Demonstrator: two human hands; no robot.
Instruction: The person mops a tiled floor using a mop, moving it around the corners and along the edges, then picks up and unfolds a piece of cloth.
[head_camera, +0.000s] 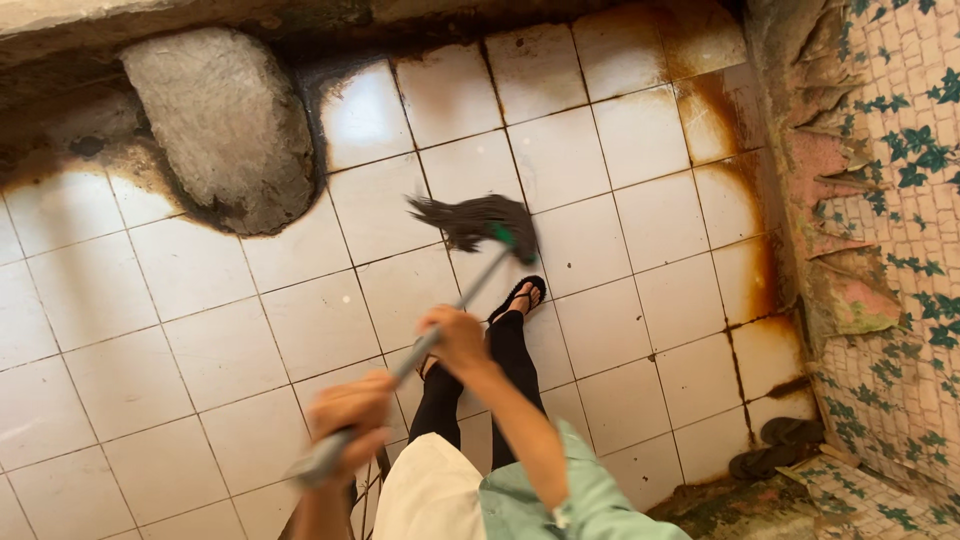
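Head view, looking down: a white tiled floor (620, 210) fills most of the frame, with brown staining along the grout and edges. A large grey stone (225, 125) sits at the upper left, and a wall with peeling leaf-patterned covering (900, 250) runs down the right side. A mop (480, 222) with a dark stringy head lies pressed to the tiles ahead of a sandalled foot (520, 295), its grey handle slanting back toward the person. The right hand (455, 335) has its grip clamped on the handle at mid-length; the left hand (345, 415), blurred, is wrapped about the handle's upper end. Judged step: a mopping stroke is under way. A dark pair of sandals (775, 447) rests at the lower right, well apart from the mop.
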